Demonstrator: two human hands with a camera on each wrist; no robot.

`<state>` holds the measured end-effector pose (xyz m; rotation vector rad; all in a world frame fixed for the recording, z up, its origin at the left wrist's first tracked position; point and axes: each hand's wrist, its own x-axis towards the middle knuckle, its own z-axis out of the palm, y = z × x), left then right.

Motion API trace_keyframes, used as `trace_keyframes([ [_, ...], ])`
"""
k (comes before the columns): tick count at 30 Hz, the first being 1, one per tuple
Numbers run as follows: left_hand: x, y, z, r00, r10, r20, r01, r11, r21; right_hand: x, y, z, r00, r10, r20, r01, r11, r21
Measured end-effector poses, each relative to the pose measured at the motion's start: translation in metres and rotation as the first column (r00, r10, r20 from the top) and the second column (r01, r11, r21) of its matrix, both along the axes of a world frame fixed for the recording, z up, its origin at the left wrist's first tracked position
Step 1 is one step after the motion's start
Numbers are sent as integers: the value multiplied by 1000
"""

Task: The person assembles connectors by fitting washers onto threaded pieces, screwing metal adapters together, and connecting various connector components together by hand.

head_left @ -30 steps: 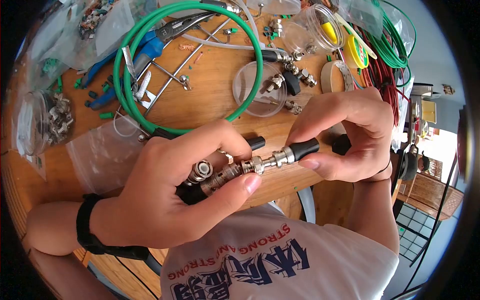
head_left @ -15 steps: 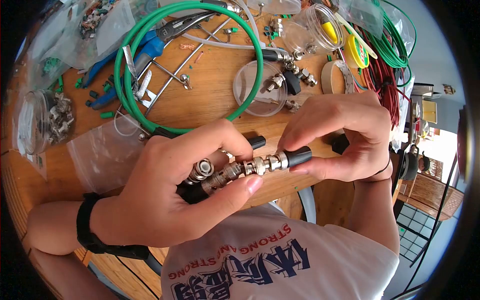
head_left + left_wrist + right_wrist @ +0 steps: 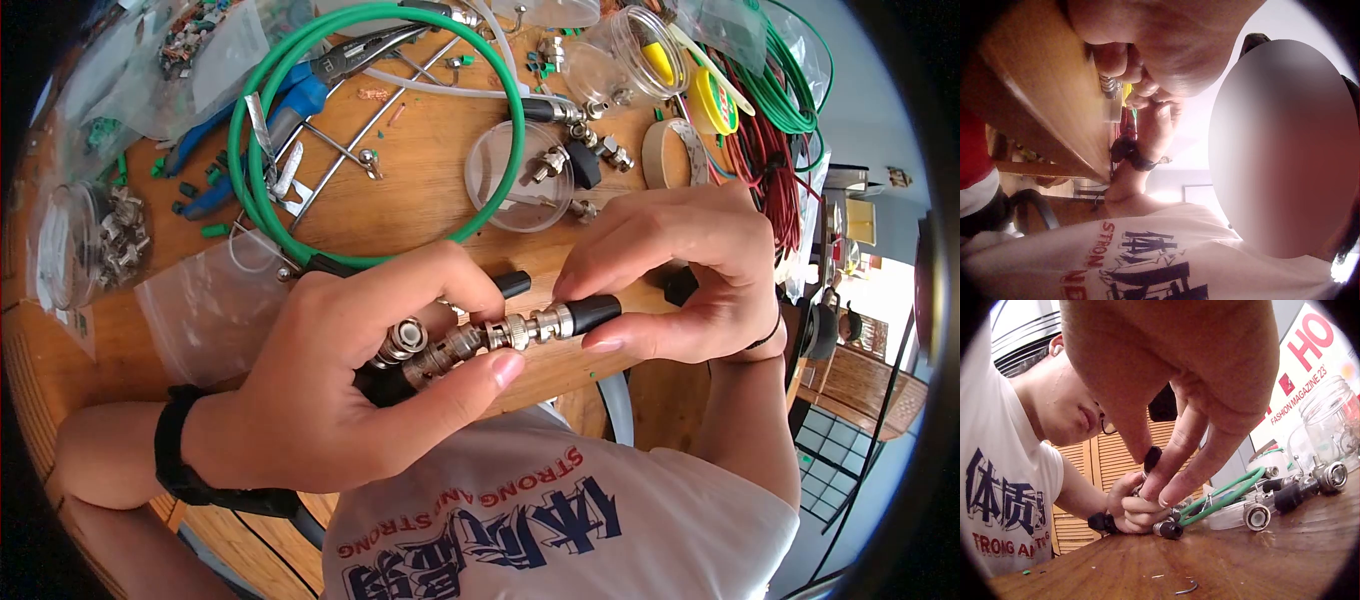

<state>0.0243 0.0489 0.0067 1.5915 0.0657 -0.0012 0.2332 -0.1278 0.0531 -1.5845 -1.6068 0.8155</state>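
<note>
My left hand [image 3: 345, 370] grips several silver BNC connectors, with curled fingers behind and the thumb along the front. One, a BNC connector [image 3: 405, 340], shows its round open face near the palm. A black-sleeved end [image 3: 514, 285] sticks out past the index finger. My right hand [image 3: 690, 270] pinches a BNC connector with a black boot [image 3: 595, 314] between thumb and index finger. Its silver end lines up with and meets the connector at my left fingertips. In the right wrist view, the black boot [image 3: 1152, 457] shows between the right fingers; much of the left-hand cluster is hidden.
A coiled green cable [image 3: 237, 170] lies behind the hands, over blue-handled pliers [image 3: 300, 95]. Beyond are a clear lid [image 3: 490, 185], loose connectors, a tape roll [image 3: 672, 155] and a clear jar [image 3: 610, 60]. A tub of connectors [image 3: 75, 245] stands at left.
The right hand has moved left, pushing its black-booted connector up to the left-hand one; the narrow silver stretch between them has closed. The left hand stays nearly still.
</note>
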Motion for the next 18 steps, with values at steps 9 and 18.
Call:
trace_keyframes([
  [9,0,0,-1,1000,1,-19,-1,1000,19,-2,2,-1,1000,-26,12,27,1000,-10],
  [18,1,-5,-2,998,22,57,-26,997,66,-4,2,-5,999,-12,-38,12,1000,15],
])
